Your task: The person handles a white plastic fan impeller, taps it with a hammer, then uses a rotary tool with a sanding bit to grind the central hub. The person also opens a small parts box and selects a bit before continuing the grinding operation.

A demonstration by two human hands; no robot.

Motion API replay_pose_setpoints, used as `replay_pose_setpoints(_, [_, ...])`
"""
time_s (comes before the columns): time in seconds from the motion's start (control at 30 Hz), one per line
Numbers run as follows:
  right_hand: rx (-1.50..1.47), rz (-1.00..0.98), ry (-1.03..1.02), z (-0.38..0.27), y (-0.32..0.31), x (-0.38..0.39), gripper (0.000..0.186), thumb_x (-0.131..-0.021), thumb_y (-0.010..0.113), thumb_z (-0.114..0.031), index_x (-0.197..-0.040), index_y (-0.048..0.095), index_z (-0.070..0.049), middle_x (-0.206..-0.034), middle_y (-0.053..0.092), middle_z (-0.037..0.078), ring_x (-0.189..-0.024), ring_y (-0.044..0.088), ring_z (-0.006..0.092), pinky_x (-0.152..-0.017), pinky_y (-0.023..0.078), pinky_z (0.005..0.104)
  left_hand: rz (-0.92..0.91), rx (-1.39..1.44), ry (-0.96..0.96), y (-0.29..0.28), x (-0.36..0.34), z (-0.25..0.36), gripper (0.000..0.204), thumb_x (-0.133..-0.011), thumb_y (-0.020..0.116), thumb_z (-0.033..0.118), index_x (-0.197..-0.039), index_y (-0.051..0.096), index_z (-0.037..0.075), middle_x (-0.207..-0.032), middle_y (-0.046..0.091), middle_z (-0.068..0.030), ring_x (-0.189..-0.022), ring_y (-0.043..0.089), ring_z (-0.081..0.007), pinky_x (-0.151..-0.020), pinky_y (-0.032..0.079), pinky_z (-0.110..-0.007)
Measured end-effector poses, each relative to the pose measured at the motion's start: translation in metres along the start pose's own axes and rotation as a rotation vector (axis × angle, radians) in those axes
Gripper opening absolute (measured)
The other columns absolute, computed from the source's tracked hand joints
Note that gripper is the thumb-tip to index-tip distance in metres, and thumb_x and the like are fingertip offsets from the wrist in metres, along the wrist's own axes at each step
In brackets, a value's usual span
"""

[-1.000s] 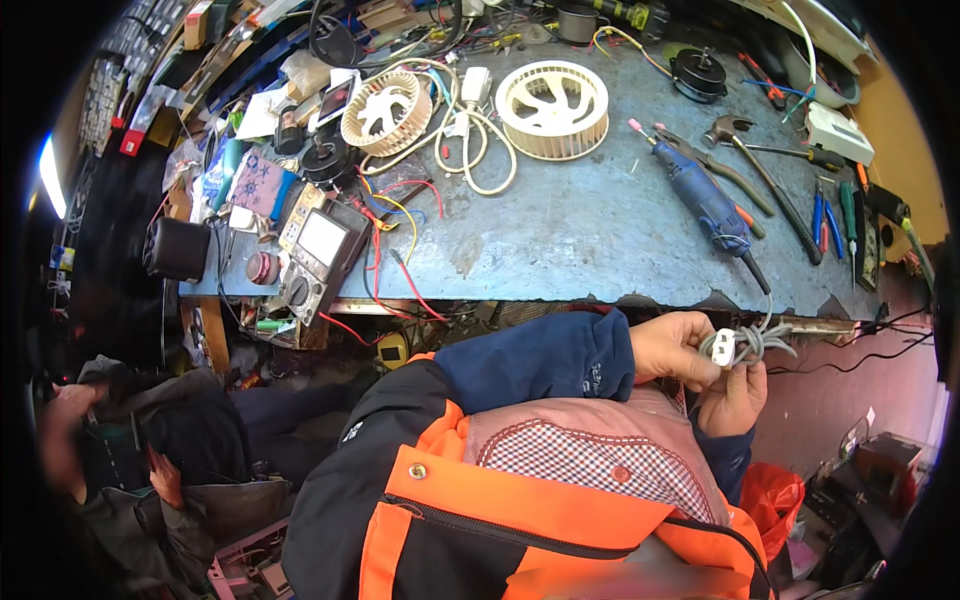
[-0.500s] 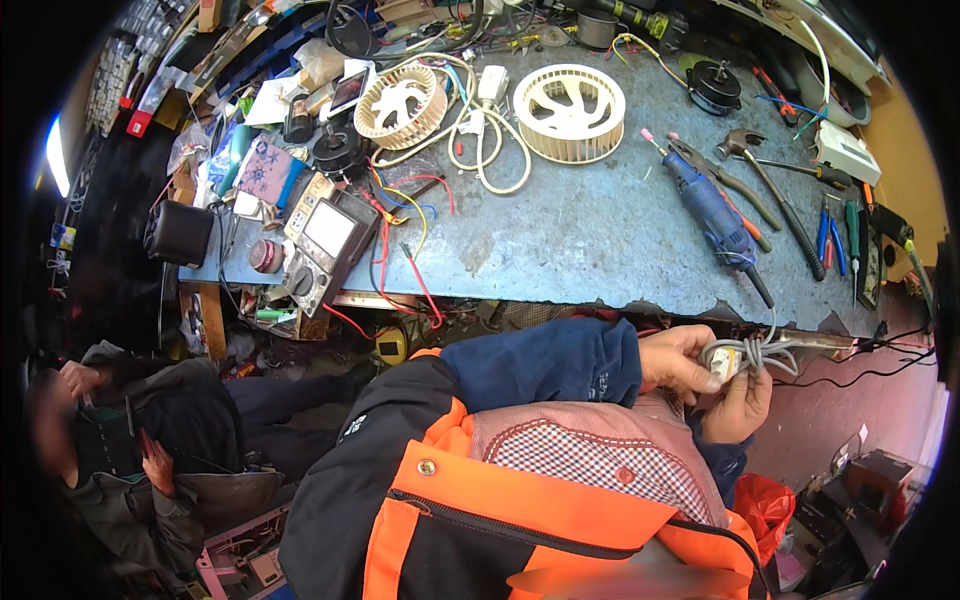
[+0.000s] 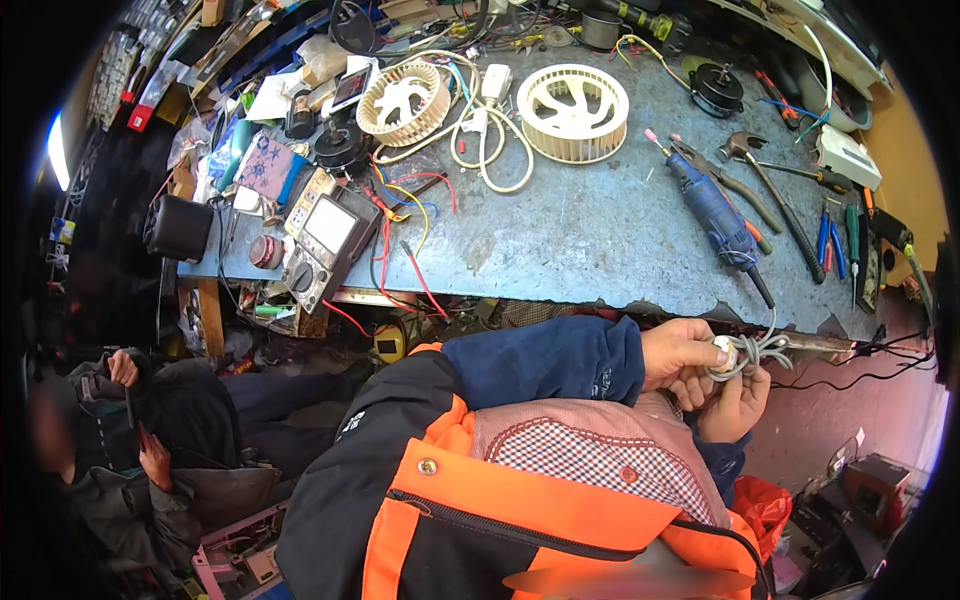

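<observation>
Just off the front edge of the bench, both hands are at a looped bundle of grey power cord [image 3: 768, 350]. My left hand [image 3: 678, 352] pinches the white end piece [image 3: 722, 352] of the cord between thumb and fingers; its exact kind is partly hidden. From below, my right hand [image 3: 735, 404] grips the lower loops, its fingers curled. The cord leads up to a blue rotary tool [image 3: 708, 205] lying on the right of the bench.
Pliers [image 3: 735, 185], a hammer [image 3: 775, 185] and screwdrivers lie beside the tool. Two white fan wheels [image 3: 572, 112] and a multimeter [image 3: 325, 235] with red leads sit on the blue bench [image 3: 580, 235]. Another person [image 3: 150, 440] is at the lower left.
The white end piece has turned in my left fingers, and my left hand has shifted slightly. The other person's raised hand has moved to the right, away from their head.
</observation>
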State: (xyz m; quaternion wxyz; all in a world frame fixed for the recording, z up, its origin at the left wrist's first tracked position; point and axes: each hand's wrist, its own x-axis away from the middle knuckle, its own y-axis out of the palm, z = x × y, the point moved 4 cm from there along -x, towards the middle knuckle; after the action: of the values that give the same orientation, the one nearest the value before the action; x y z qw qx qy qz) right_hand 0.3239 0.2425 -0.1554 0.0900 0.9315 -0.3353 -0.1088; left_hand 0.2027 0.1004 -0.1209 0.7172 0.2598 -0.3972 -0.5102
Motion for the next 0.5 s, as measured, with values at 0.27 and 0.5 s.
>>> replay_pose_setpoints(0.27, [-0.183, -0.034, 0.063, 0.009, -0.004, -0.002, 0.011, -0.108, 0.051, 0.007, -0.117, 0.053, 0.001, -0.121, 0.068, 0.016, -0.109, 0.069, 0.0207, -0.098, 0.057, 0.0355, -0.013, -0.138, -0.077, 0.002, -0.002, -0.002, 0.036, -0.1, 0.083, 0.027, -0.114, 0.058, 0.004, -0.092, 0.073, -0.0102, -0.075, 0.075, -0.0173, -0.067, 0.065, -0.03])
replay_pose_setpoints(0.5, [0.299, 0.074, -0.297, 0.01, -0.016, 0.009, 0.019, -0.104, 0.05, 0.015, -0.118, 0.054, 0.003, -0.123, 0.068, 0.019, -0.111, 0.068, 0.0227, -0.1, 0.055, 0.0366, 0.079, -0.143, 0.044, -0.011, -0.009, -0.007, 0.029, -0.095, 0.085, 0.015, -0.107, 0.063, 0.0, -0.096, 0.072, -0.0099, -0.081, 0.073, -0.0186, -0.07, 0.065, -0.032])
